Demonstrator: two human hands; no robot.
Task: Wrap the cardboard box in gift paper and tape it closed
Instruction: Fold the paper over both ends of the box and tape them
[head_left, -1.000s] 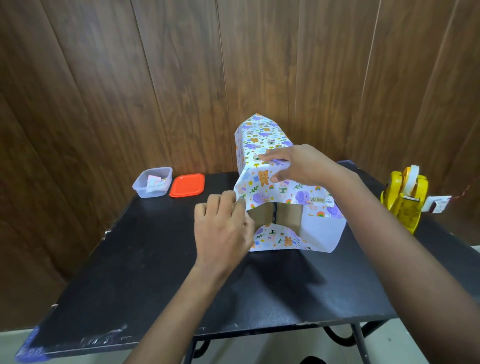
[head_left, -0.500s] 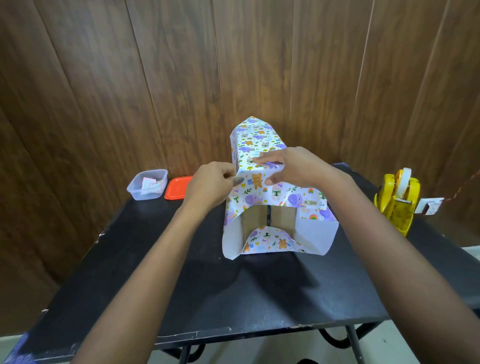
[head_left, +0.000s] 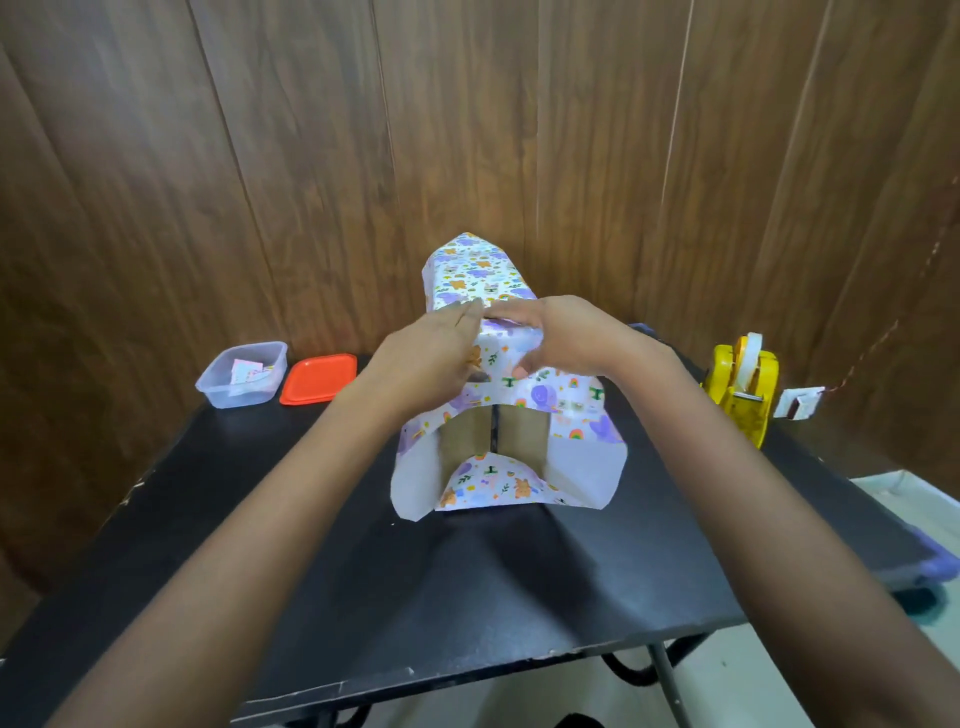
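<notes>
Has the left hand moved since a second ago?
Yes. The left hand has risen from the near left corner of the cardboard box to the top of the gift paper, meeting the right hand.

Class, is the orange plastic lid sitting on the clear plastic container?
No, the orange plastic lid lies flat on the table beside the clear plastic container.

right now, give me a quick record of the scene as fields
box: cardboard box on the black table, near end uncovered
paper: gift paper over top and sides, near flaps loose
left hand: left hand pressing paper on top
right hand: right hand pressing paper on top
tape: yellow tape dispenser at right, untouched
other: clear tub, orange lid at left
</notes>
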